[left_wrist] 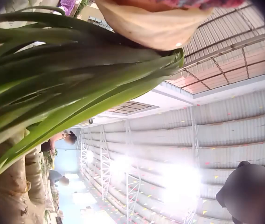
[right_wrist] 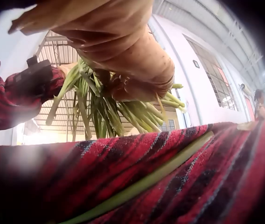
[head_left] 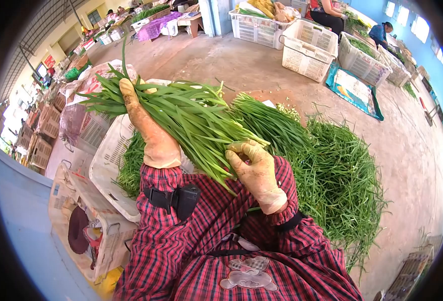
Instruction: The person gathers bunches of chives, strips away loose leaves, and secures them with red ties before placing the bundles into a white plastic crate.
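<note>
A bunch of garlic chives [head_left: 186,113] lies across my left hand [head_left: 154,128], which wears a stained, pale glove and grips it with the thumb over the leaves. My right hand [head_left: 256,173], also gloved, pinches stems at the bunch's pale lower end, thumb and forefinger together. Up close in the left wrist view, flat green leaves [left_wrist: 67,79] spread beneath the left glove [left_wrist: 155,28]. The right wrist view has the cut stem ends [right_wrist: 137,114] hanging below the right glove [right_wrist: 118,51]. One loose stalk [right_wrist: 160,172] lies on the plaid cloth.
A large heap of chives [head_left: 339,185] lies on the right, beside a neater bundle [head_left: 269,120]. White plastic crates [head_left: 113,165] stand at my left, and an uncovered white crate [head_left: 309,52] is farther forward. Other people [head_left: 379,35] sit among crates at the back right.
</note>
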Demonstrator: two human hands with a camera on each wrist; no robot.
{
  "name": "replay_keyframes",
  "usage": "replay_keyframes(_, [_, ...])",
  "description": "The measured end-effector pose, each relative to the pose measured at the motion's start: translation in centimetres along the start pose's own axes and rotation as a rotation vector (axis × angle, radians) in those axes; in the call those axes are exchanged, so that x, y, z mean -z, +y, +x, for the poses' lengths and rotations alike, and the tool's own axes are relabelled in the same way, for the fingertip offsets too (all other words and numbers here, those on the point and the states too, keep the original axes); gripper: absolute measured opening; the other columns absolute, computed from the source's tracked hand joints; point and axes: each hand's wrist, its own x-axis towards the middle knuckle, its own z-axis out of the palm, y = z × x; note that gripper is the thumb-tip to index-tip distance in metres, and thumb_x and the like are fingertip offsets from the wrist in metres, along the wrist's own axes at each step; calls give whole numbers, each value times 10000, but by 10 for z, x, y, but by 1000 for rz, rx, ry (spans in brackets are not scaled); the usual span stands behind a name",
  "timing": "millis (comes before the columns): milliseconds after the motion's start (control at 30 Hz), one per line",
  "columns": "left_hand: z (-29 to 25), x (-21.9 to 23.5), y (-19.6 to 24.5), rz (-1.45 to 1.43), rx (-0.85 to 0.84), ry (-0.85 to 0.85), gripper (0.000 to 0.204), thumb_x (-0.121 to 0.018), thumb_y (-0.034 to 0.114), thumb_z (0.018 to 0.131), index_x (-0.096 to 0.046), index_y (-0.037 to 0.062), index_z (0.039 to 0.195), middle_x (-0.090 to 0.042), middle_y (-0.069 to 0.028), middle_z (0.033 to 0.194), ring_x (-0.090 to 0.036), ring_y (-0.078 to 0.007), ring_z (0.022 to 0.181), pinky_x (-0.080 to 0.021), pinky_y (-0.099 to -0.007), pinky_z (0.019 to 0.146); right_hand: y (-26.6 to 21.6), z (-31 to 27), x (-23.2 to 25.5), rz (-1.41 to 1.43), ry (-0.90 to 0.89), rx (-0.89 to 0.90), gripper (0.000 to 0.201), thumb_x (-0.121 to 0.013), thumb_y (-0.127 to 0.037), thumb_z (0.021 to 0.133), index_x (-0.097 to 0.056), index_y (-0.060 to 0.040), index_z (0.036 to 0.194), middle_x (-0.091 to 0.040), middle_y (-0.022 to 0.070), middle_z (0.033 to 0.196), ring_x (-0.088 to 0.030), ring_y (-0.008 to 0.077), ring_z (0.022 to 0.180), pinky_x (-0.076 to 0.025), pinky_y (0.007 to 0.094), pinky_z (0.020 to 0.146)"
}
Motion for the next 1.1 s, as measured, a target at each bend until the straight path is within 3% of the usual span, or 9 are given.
replay_keyframes(400, [-6, 0, -1, 8, 11, 29, 442, -568, 576, 952, -548, 134, 939, -573, -16, 806, -608, -182, 730, -543, -363, 677, -3, 0, 6, 162, -1, -155, 121, -696, -134, 910, -682, -25, 960, -681, 56, 888, -640, 109, 726, -517, 249, 654])
replay_keyframes(500, [-5, 5, -1, 38, 46, -35, 452, -549, 583, 959, -560, 132, 987, -580, -20, 817, -610, -187, 754, -541, -372, 711, -9, 0, 18, 604, -45, -244, 150, -612, -197, 991, -609, -48, 1002, -684, 58, 997, -621, 134, 799, -506, 278, 771])
replay_keyframes(600, [6, 11, -1, 59, -12, 15, 474, -531, 596, 961, -569, 130, 1041, -604, -30, 846, -621, -198, 798, -540, -368, 753, -16, -5, 44, 1052, -94, -308, 55, -543, -168, 1012, -521, -119, 1001, -543, 10, 812, -537, 160, 733, -456, 292, 693])
replay_keyframes(667, [12, 21, 2, 73, 19, -11, 502, -536, 610, 951, -573, 127, 1082, -641, -47, 900, -637, -214, 839, -541, -364, 780, -14, -11, 70, 1056, -107, -271, 102, -562, -193, 1004, -493, -123, 1034, -438, -19, 759, -406, 107, 644, -385, 268, 593])
replay_keyframes(800, [24, 35, 19, 99, 87, -59, 529, -546, 633, 933, -581, 132, 1100, -666, -67, 960, -648, -225, 867, -546, -379, 792, 19, -22, 132, 737, -130, -267, 116, -573, -199, 1008, -549, -86, 1014, -560, 7, 796, -520, 110, 631, -428, 248, 571])
replay_keyframes(867, [40, 43, 27, -18, 257, -1, 552, -546, 660, 916, -612, 134, 1068, -677, -76, 942, -653, -234, 857, -552, -396, 772, 26, -19, 155, 395, -97, -371, 136, -604, -190, 990, -595, -61, 1030, -630, 32, 891, -602, 135, 715, -493, 256, 654])
replay_keyframes(933, [24, 25, 35, -73, 242, 5, 555, -559, 668, 904, -641, 129, 1008, -673, -75, 878, -647, -237, 800, -559, -399, 724, 52, -21, 158, -399, 22, 11, 193, -619, -167, 973, -625, -22, 1101, -666, 61, 996, -652, 187, 900, -532, 306, 804])
replay_keyframes(1033, [35, 32, 40, -83, 172, -26, 515, -581, 643, 908, -618, 130, 924, -642, -37, 803, -617, -200, 710, -552, -369, 654, 16, -15, 144, -460, 63, 182, 261, -635, -137, 953, -627, 0, 1175, -672, 90, 1105, -635, 221, 1067, -507, 348, 941])
replay_keyframes(1100, [34, 31, 41, 17, 41, -51, 504, -578, 638, 913, -603, 135, 908, -633, -26, 791, -617, -189, 710, -547, -347, 653, -19, -15, 122, 141, -236, -84, 344, -547, -276, 1012, -623, -12, 1218, -660, 116, 1164, -627, 241, 1097, -488, 366, 986])
